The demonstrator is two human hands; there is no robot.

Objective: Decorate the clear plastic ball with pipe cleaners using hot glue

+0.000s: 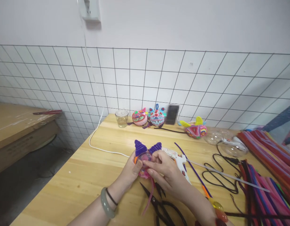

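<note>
Between my two hands is a round clear ornament point(145, 157) with pink pipe cleaner on it and two purple pipe-cleaner ears point(140, 148) standing up at its top. My left hand point(132, 166) is closed round its left side, thumb at the front. The fingers of my right hand point(165, 169) press on its front and right side. A loose pink pipe cleaner point(149, 199) hangs from its lower edge. Black scissors point(159, 205) lie just below my hands. Behind my right hand rests a white glue gun point(177, 158) with a clear glue stick point(227, 174) in its rear.
At the back stand a glass of liquid point(122, 118), finished pipe-cleaner ornaments point(156, 117) and a pixelated dark object point(172, 114). On the right lie clear plastic shells point(214, 137), a black cord point(215, 175) and bundles of coloured pipe cleaners point(267, 194). A white cable point(107, 150) crosses the table's left side.
</note>
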